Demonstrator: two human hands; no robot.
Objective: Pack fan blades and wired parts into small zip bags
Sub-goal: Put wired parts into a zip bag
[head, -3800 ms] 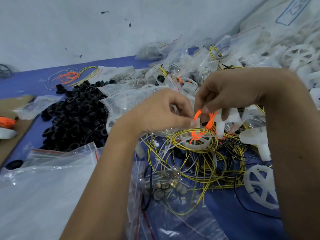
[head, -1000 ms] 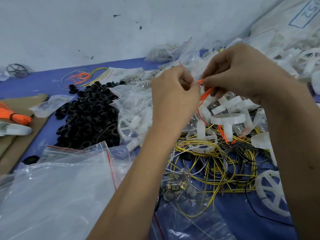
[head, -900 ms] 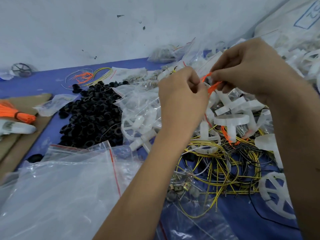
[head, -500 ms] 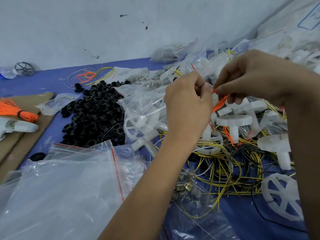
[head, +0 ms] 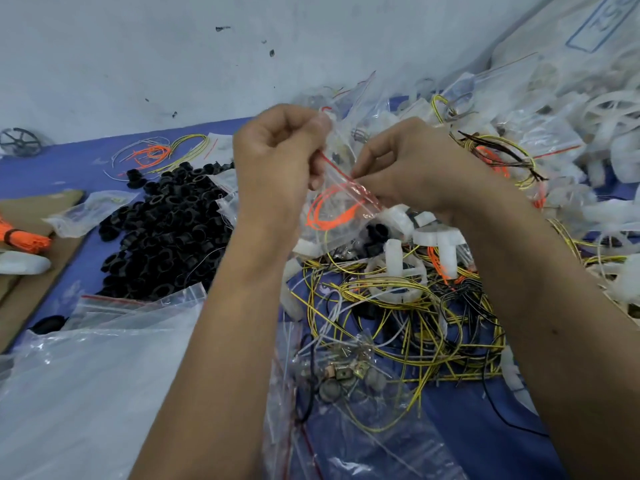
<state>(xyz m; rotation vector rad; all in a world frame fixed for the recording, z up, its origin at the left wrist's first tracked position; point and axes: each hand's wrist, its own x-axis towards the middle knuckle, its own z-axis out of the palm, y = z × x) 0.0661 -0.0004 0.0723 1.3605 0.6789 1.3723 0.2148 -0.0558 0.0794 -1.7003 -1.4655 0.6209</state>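
Note:
I hold a small clear zip bag with a red seal line up in the air above the pile. A coil of orange wire lies inside it, with a white fan blade piece below. My left hand pinches the bag's upper left corner. My right hand pinches the red seal strip on the right side. Under the bag lie loose white fan blades and a tangle of yellow and black wires on the blue table.
A heap of black plastic rings lies at the left. Large empty clear bags cover the near left. Filled zip bags and white fan wheels pile up at the right. A bag of small metal parts lies near the front.
The orange wire that my fingers were coiling is now inside the small zip bag. Both hands have shifted to the bag's seal edge.

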